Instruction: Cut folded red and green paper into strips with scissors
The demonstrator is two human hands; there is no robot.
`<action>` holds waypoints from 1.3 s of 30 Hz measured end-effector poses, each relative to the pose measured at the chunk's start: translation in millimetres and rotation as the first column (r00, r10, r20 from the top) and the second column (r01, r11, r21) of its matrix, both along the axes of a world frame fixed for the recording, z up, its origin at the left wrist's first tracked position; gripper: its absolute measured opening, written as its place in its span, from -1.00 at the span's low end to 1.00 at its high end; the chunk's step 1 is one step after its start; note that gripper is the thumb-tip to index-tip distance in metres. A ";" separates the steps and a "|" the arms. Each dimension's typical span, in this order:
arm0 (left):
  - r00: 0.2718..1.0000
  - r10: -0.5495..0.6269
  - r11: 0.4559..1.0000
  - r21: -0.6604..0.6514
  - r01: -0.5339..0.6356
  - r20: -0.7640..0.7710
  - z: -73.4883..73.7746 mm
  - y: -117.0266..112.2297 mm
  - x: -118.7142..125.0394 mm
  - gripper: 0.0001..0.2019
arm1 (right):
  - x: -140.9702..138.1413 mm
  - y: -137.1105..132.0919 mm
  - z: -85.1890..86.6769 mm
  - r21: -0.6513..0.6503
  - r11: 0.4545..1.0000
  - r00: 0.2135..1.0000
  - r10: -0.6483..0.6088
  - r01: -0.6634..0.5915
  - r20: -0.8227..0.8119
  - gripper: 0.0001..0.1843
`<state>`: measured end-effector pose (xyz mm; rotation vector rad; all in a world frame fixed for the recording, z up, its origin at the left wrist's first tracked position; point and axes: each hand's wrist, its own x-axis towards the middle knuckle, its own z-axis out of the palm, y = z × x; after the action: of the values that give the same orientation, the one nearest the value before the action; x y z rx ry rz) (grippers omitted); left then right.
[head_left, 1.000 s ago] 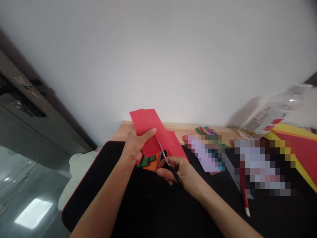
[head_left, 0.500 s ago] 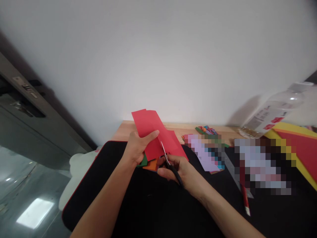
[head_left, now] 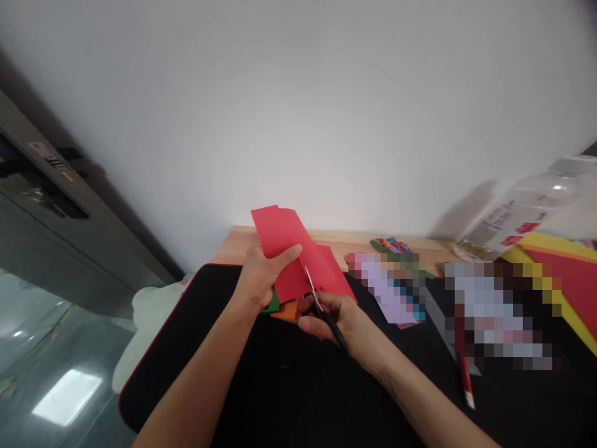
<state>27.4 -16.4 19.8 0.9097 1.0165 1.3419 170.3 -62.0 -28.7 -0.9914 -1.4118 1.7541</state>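
My left hand pinches a folded red sheet of paper and holds it up over a black mat. My right hand is closed round black-handled scissors, whose blades sit in a cut in the sheet's lower edge. Under the paper lie green and orange paper pieces, partly hidden by my hands.
Small coloured paper scraps lie on the wooden table near the wall. A clear plastic bottle lies at the right, beside a yellow and red board. A red-handled tool rests on the mat. Two patches are blurred.
The red paper has dropped a little and the scissor blades have gone slightly further into it. Both hands stay in much the same place.
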 end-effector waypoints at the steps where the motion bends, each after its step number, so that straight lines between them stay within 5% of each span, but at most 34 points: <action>1: 1.000 0.004 1.000 0.002 -0.004 0.000 -0.6 0.2 -0.2 -0.73 | -0.1 0.3 -1.1 0.000 1.000 1.000 -0.003 0.003 -0.002 -0.52; 39: 1.000 0.008 1.000 0.018 -0.009 0.011 -1.2 1.2 -0.7 -0.73 | 2.2 1.7 -3.6 0.039 0.998 0.997 -0.045 0.043 0.055 -0.60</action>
<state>26.7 -15.2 18.6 0.9116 1.0026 1.3636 172.4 -60.3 -32.3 -1.0507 -1.4421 1.6734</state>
